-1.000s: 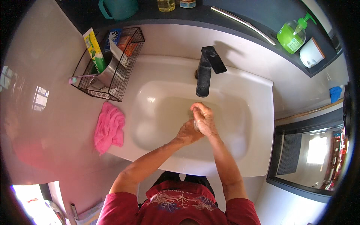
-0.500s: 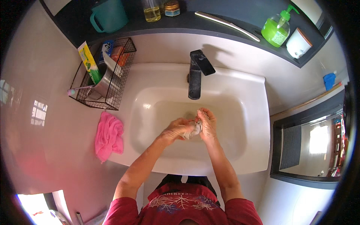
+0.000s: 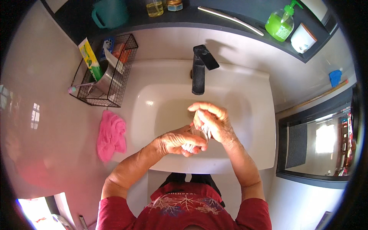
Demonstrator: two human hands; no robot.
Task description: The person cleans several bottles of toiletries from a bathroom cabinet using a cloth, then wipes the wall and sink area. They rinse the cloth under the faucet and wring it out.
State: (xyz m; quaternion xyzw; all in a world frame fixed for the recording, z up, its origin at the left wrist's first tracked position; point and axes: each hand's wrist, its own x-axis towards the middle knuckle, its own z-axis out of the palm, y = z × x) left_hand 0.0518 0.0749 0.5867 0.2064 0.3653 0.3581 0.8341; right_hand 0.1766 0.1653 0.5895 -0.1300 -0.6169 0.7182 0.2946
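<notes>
Above the white washbasin (image 3: 260, 115) I hold a small, bunched whitish cloth (image 3: 206, 132) between both hands. My left hand (image 3: 180, 141) is closed round its lower part, and some pale folds show between the fingers. The other end is gripped by my right hand (image 3: 216, 123), its fingers curled over it and the index finger reaching out to the left. Most of the cloth is hidden by my fingers, so its exact kind cannot be made out. Beyond my hands stands the black faucet (image 3: 198, 76), apart from them.
A wire basket (image 3: 111, 100) with toothpaste, a toothbrush and a metal cup hangs at the left, above a pink towel (image 3: 112, 136). On the dark shelf (image 3: 176, 21) are a teal mug (image 3: 111, 14), a comb (image 3: 230, 19), a green soap pump bottle (image 3: 279, 26) and a white cup (image 3: 303, 39).
Both hands have come up nearer with the cloth, and my elbows have spread. My right hand has turned over the cloth's upper end. The view has shifted slightly.
</notes>
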